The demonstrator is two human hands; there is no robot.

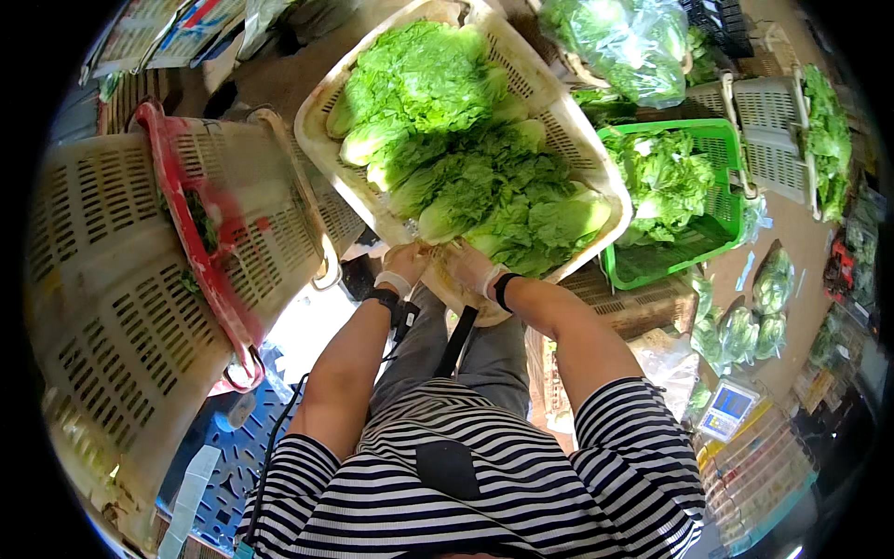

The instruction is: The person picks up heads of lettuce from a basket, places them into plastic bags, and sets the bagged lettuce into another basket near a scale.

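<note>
A large off-white plastic crate [328, 168] full of lettuce heads [419, 77] stands before me. My left hand [406, 264], in a thin clear glove, is at its near edge, fingers bent inward. Close beside it on the right, my right hand [469, 265], gloved too, reaches to the same edge, just below the nearest lettuce leaves. The fingertips of both hands are hard to make out, and whether they grip the crate or a leaf does not show. Black bands circle both wrists.
Stacked white crates, one with a red rim [174, 182], rise at left. At right are a green crate [614, 276] with leafy lettuce, bagged lettuce [740, 332] on the floor and a scale display [728, 411]. A plastic-wrapped lettuce pile [621, 42] is at top right.
</note>
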